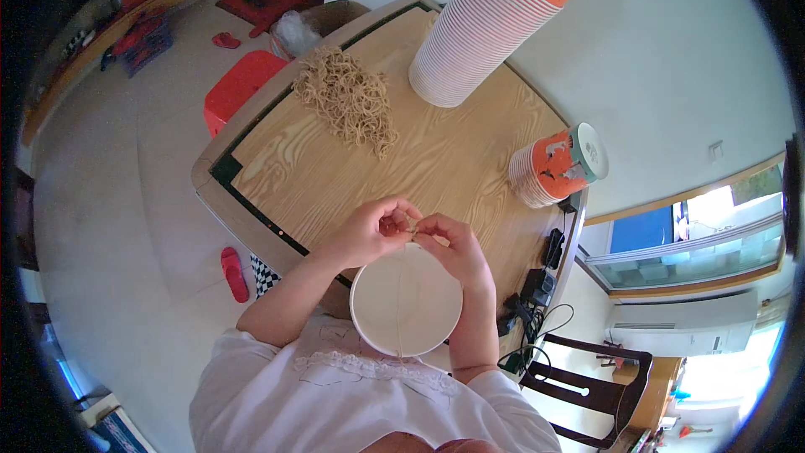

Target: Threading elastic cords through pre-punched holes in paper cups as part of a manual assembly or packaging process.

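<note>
Soft daylight brightens the worktop (457,168); beyond its right edge, a window (728,377) glares white. Straight lines bend toward the rim; corners go black.

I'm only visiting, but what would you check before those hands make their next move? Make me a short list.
1. Hands on the string: left hand and right hand meet at the tub's far rim, fingers pinched together. Ok.
2. String placed: it runs across the tub's mouth. Ok.
3. Knot closed: fingers hide it. Cannot tell.
4. Tub well supported: its underside is hidden. Cannot tell.
5. Spare strings at hand: piled on the table. Ok.
6. Tall stack out of the way: apart from both hands. Ok.
</note>
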`<state>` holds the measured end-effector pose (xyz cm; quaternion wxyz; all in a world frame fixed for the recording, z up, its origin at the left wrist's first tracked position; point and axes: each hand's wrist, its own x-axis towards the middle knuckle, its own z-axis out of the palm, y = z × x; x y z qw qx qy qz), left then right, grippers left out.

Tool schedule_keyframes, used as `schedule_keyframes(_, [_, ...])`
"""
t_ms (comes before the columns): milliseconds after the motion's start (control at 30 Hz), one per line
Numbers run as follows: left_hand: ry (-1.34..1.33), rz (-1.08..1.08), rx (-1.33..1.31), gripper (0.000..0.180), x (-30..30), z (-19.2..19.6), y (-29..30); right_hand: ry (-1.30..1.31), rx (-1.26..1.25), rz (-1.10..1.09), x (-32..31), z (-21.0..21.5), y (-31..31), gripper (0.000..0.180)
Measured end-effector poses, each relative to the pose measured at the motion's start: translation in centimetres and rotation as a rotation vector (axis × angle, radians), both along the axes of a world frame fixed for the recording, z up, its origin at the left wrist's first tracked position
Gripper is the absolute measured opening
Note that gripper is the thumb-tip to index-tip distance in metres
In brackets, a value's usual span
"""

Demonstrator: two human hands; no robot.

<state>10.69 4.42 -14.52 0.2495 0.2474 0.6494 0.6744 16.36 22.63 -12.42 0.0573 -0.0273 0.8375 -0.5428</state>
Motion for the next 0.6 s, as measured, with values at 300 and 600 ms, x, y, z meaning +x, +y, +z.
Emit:
schedule_keyframes(300, [0.094,0.105,0.027,0.018,0.2,0.0,-0.3,-0.026,-0.024,-0.003,-0.2,-0.2,0.2,0.009])
schedule_keyframes(600, [0.225,0.083,-0.071,0.009,0.3,-1.1,-0.8,-0.03,-0.093,-0.018,-0.1,-0.5,0.2,0.009])
